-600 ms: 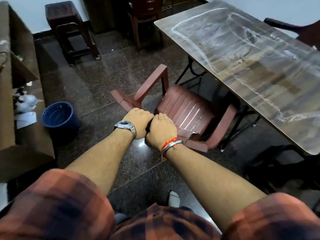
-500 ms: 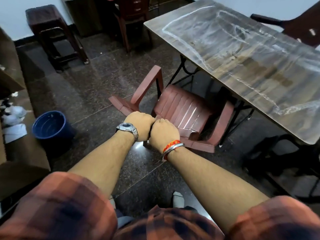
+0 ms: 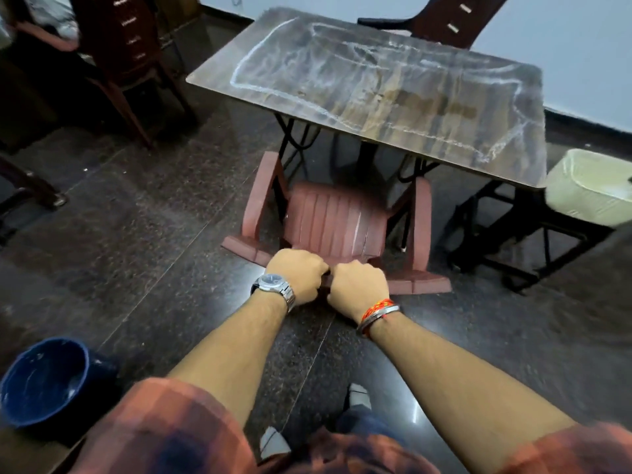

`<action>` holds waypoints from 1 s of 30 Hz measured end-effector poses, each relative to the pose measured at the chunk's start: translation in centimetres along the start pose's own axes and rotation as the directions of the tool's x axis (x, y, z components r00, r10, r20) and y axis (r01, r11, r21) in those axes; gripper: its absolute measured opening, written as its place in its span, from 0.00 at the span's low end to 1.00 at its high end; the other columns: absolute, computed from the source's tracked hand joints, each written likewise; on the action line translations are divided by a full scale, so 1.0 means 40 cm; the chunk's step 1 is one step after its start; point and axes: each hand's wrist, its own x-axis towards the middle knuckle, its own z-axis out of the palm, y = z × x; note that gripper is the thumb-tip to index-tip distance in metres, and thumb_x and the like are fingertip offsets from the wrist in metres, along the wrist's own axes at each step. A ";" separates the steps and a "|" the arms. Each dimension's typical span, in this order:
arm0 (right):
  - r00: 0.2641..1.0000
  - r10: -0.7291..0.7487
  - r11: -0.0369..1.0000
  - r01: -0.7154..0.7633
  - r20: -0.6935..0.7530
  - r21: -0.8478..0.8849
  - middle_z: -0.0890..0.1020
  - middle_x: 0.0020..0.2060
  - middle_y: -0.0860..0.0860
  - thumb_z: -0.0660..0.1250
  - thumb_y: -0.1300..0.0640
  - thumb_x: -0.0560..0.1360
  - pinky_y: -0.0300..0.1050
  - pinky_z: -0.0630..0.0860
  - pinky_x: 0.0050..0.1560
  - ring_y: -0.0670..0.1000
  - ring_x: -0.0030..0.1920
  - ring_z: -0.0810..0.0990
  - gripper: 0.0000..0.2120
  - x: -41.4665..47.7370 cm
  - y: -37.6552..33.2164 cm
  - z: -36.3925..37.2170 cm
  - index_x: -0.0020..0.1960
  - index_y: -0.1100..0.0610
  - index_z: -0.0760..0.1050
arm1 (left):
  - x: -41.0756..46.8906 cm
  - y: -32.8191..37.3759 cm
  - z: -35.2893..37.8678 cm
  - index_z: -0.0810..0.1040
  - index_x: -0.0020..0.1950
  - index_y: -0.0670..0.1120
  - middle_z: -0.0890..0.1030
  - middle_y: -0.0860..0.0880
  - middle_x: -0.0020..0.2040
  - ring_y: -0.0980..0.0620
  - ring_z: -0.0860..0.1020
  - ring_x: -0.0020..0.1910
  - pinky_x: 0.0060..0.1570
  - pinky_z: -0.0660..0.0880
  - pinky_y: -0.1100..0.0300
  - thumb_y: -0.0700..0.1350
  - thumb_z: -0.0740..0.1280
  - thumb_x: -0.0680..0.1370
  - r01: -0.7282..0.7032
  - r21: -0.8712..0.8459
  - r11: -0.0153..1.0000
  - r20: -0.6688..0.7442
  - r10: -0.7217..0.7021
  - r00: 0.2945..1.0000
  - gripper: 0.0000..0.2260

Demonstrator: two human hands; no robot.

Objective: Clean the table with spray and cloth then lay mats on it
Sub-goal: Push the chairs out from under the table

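A brown wood-grain table (image 3: 376,87) stands ahead with whitish smeared streaks across its top. A reddish-brown plastic armchair (image 3: 335,224) faces it, its seat partly under the near edge. My left hand (image 3: 295,275), with a wristwatch, and my right hand (image 3: 357,290), with a red thread and a bangle, both grip the top of the chair's backrest side by side. No spray bottle, cloth or mat shows.
A blue bucket (image 3: 44,381) sits on the dark floor at the lower left. Dark chairs stand at the far left (image 3: 126,53) and behind the table (image 3: 455,18). A pale lined bin (image 3: 591,186) stands at the table's right end.
The chair has swung from angled beside the table to square with it and slid toward it. My view has turned to face the table; both hands keep their grip.
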 end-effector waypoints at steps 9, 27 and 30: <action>1.000 -0.022 1.000 0.022 0.000 0.008 0.82 0.49 0.56 0.62 0.53 0.74 0.48 0.70 0.42 0.61 0.49 0.81 0.11 0.016 -0.082 0.003 0.52 0.56 0.76 | -0.027 -0.077 0.007 0.78 0.51 0.53 0.81 0.53 0.53 0.46 0.81 0.50 0.39 0.69 0.56 0.49 0.64 0.74 -0.034 0.001 0.999 0.010 0.034 0.999 0.08; 0.996 0.004 0.999 0.001 -0.091 0.050 0.82 0.48 0.55 0.59 0.56 0.75 0.47 0.66 0.40 0.60 0.48 0.81 0.10 0.352 -0.107 -0.056 0.51 0.57 0.77 | 0.219 -0.315 -0.068 0.78 0.51 0.53 0.81 0.52 0.52 0.45 0.81 0.48 0.41 0.74 0.55 0.50 0.61 0.75 -0.063 0.046 0.997 0.014 0.063 0.998 0.08; 0.994 0.031 0.999 -0.026 -0.101 0.045 0.82 0.49 0.55 0.59 0.56 0.76 0.48 0.67 0.40 0.60 0.48 0.81 0.10 0.411 -0.094 -0.067 0.52 0.57 0.77 | 0.272 -0.344 -0.082 0.78 0.51 0.53 0.81 0.52 0.52 0.45 0.81 0.50 0.40 0.71 0.56 0.48 0.63 0.74 -0.065 0.045 0.997 0.014 0.065 0.998 0.08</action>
